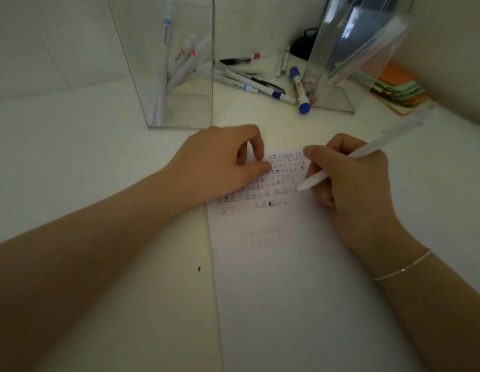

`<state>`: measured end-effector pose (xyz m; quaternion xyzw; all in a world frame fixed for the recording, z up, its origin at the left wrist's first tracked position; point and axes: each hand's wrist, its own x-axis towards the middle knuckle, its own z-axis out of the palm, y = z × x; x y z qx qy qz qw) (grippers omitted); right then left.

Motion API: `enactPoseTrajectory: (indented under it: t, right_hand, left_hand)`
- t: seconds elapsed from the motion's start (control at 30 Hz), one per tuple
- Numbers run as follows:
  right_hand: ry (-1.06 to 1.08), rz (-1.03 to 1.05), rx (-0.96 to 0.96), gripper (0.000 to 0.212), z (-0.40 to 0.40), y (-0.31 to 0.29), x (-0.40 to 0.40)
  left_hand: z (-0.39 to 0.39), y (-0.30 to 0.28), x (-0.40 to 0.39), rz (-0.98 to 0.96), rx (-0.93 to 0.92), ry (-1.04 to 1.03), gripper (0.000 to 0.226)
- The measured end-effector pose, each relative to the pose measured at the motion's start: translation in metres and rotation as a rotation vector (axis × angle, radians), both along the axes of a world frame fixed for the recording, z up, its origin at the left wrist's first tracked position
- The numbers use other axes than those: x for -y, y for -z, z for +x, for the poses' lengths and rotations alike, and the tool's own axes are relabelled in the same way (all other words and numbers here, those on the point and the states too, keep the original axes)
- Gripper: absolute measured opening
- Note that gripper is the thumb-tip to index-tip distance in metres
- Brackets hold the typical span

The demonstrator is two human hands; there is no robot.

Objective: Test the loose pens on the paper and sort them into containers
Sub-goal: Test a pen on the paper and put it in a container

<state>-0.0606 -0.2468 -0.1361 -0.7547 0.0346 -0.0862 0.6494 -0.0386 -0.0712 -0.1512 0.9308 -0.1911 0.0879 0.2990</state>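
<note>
A white pen (349, 159) is gripped in the right hand (351, 181), fingers and thumb curled round its barrel, with its tip down on the sheet of paper (273, 277) at the right end of the rows of small black and red test marks (260, 194). The pen's far end slants up and away to the right. The left hand (220, 167) rests on the upper left part of the paper, its fingers loosely curled and its fingertips pressing the sheet down, holding nothing. The paper lies on a white surface (99, 183). Beyond the hands, to the left, stands a clear container (177, 108) with several white pens (180, 71) leaning inside it. To the right stands a second clear container (341, 84), tilted in the view. Between the two lies a heap of loose pens (249, 81), among them a marker with a blue cap (300, 92). Behind the right container sits a stack of coloured paper (400, 89). A thin bracelet (402, 267) circles the right wrist.
</note>
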Motion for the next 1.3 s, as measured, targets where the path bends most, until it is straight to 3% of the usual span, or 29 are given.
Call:
enactPoseTrajectory:
  t: [0.07,0.2,0.33,0.4,0.5,0.63,0.83,0.93,1.03,1.2,1.3]
  right_hand:
    - [0.013,0.079,-0.025,0.031,0.003,-0.007,0.003]
    - [0.019,0.007,0.05,0.029,0.01,-0.024,-0.006]
    - [-0.042,-0.055,0.053,0.027,0.015,-0.04,-0.022]
    - [-0.065,0.143,0.005,0.027,0.016,-0.051,-0.03]
    - [-0.187,0.758,-0.085,0.042,0.018,-0.069,-0.033]
    - [-0.347,0.876,-0.111,0.063,0.027,-0.072,-0.033]
    - [-0.301,0.711,-0.067,0.049,0.036,-0.092,-0.041]
    - [-0.268,0.637,0.098,0.053,0.042,-0.132,-0.049]
    - [-0.297,0.598,0.27,0.042,0.048,-0.183,-0.07]
    - [-0.2,-0.169,0.48,0.039,0.068,-0.214,-0.12]
    - [-0.226,-0.388,0.535,0.037,0.082,-0.195,-0.141]
  left_hand:
    - [-0.002,-0.002,0.0,-0.08,0.114,0.021,0.02]
    - [-0.01,-0.012,0.002,-0.118,0.347,0.194,0.038]
    - [-0.009,-0.01,0.006,-0.079,0.439,0.223,0.028]
    - [-0.007,-0.008,0.006,-0.113,0.45,0.185,0.028]
    - [-0.004,-0.008,0.005,-0.185,0.438,0.136,0.027]
    - [-0.006,-0.007,0.006,-0.221,0.43,0.112,0.026]
    - [-0.005,-0.008,0.005,-0.295,0.362,0.101,0.029]
    - [-0.005,-0.008,0.003,-0.415,0.216,0.009,0.031]
    - [-0.004,-0.005,0.003,-0.294,0.181,0.006,0.036]
    - [-0.001,-0.003,0.004,-0.144,0.162,0.076,0.027]
    - [0.0,-0.002,0.003,-0.129,0.164,0.09,0.022]
